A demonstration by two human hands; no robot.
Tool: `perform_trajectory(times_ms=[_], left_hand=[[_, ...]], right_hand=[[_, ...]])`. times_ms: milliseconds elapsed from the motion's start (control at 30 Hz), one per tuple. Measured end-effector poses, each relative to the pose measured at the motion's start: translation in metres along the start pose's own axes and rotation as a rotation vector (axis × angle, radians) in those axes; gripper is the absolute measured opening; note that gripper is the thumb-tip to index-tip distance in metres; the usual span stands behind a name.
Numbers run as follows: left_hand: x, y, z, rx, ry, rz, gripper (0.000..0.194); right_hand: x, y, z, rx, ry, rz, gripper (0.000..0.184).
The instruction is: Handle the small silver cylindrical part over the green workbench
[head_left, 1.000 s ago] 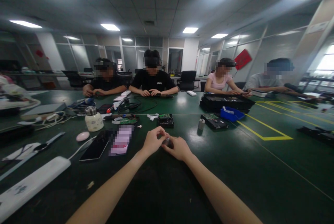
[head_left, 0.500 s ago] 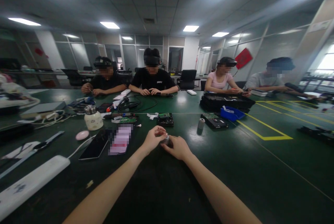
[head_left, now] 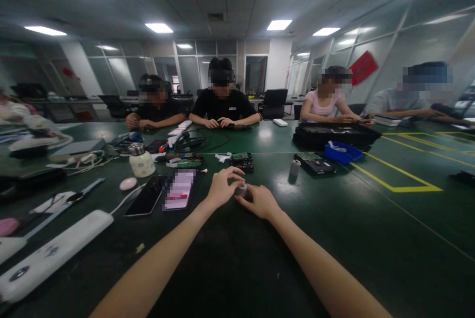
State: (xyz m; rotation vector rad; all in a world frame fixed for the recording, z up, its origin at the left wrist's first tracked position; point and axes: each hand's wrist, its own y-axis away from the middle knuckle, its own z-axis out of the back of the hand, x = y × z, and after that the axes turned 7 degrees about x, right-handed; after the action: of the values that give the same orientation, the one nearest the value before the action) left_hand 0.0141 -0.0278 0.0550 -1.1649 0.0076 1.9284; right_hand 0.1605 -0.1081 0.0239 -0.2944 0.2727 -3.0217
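Observation:
A small grey metal cylinder (head_left: 242,190) stands upright on the green table (head_left: 334,239), straight ahead of me. My right hand (head_left: 261,202) curls round its right side, with thumb and fingers closed on it. At its top end is my left hand (head_left: 223,187), thumb and a finger pinched there while the other fingers arch above. Anything tiny between those fingertips is too small to see. Farther right stands a second, similar metal cylinder (head_left: 295,167), touched by neither hand.
Hard drives (head_left: 243,162) (head_left: 315,163) lie beyond my hands, with a blue tray (head_left: 343,153) and a black case (head_left: 336,135) at right. To the left are phones (head_left: 146,197) (head_left: 179,190), a cream bottle (head_left: 142,163) and a white power strip (head_left: 59,253). Several people sit opposite.
The camera view has shifted, so the scene sits a little further right and higher. My left fingers have lifted and spread slightly over the cylinder's top; the right hand keeps its hold.

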Motion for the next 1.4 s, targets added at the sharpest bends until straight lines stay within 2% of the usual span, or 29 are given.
perform_trajectory(times_ms=[133, 300, 433, 567, 700, 900, 1000, 1267, 1400], left_hand=[[0.024, -0.001, 0.000, -0.127, -0.072, 0.103, 0.027], [0.052, 0.010, -0.006, -0.083, -0.086, 0.154, 0.026], [0.058, 0.011, -0.014, -0.063, -0.042, 0.140, 0.027], [0.050, 0.005, -0.016, -0.070, 0.018, 0.108, 0.026], [0.031, -0.001, -0.013, -0.059, 0.090, 0.063, 0.025], [0.006, -0.007, -0.006, 0.101, 0.141, 0.032, 0.022], [0.002, -0.007, -0.007, 0.115, 0.122, 0.051, 0.021], [0.001, -0.004, -0.010, 0.061, 0.052, 0.078, 0.021], [0.002, -0.005, -0.009, 0.079, 0.027, 0.071, 0.021]], right_hand=[[0.001, 0.000, 0.001, 0.000, 0.010, -0.002, 0.033], [0.002, 0.000, 0.002, -0.001, 0.024, -0.002, 0.033], [0.002, 0.001, 0.001, -0.004, 0.035, -0.007, 0.033], [0.003, 0.001, 0.002, -0.011, 0.045, -0.008, 0.032], [0.002, 0.001, 0.002, -0.013, 0.041, 0.010, 0.032], [-0.001, 0.001, -0.001, -0.020, 0.019, 0.029, 0.032], [-0.001, 0.001, -0.001, -0.017, 0.012, 0.034, 0.031], [-0.002, 0.002, 0.000, -0.004, 0.014, 0.022, 0.031], [-0.002, 0.001, -0.001, -0.001, 0.015, 0.029, 0.031]])
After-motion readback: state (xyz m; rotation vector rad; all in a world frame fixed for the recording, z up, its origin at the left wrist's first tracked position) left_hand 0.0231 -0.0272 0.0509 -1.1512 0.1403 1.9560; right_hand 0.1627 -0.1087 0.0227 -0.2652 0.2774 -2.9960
